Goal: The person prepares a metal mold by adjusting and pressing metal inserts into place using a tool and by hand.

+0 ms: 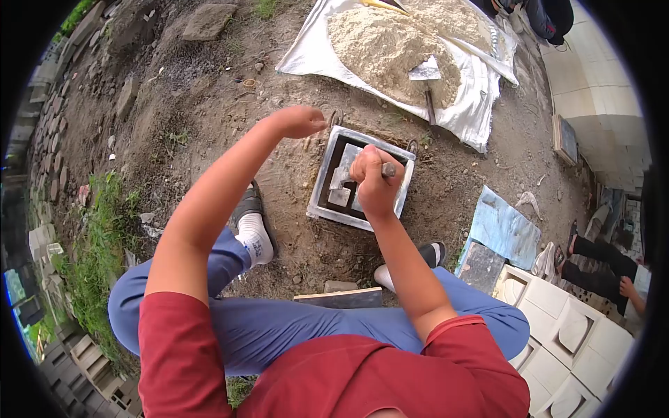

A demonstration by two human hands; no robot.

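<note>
My right hand (376,180) is wrapped around the handle of a trowel, whose rounded end (389,169) pokes out of the fist. The trowel's grey blade (339,178) is over a square metal mould (322,180) with pale, smeared rims. Inside the mould are grey metal plates (339,197) with dark gaps between them; my right hand covers part of the inside. My left hand (301,122) hovers off the mould's far left corner, beside a wire loop (336,118). Its fingers are loosely bent and partly apart, with nothing visible in them.
Beyond the mould, a white sheet (306,54) bears heaped sandy powder (376,49) and a second trowel (426,70). A blue sheet (503,224) and pale moulded blocks (547,296) lie at right. Another person's legs (599,268) show at the right edge. A board (341,299) lies between my feet.
</note>
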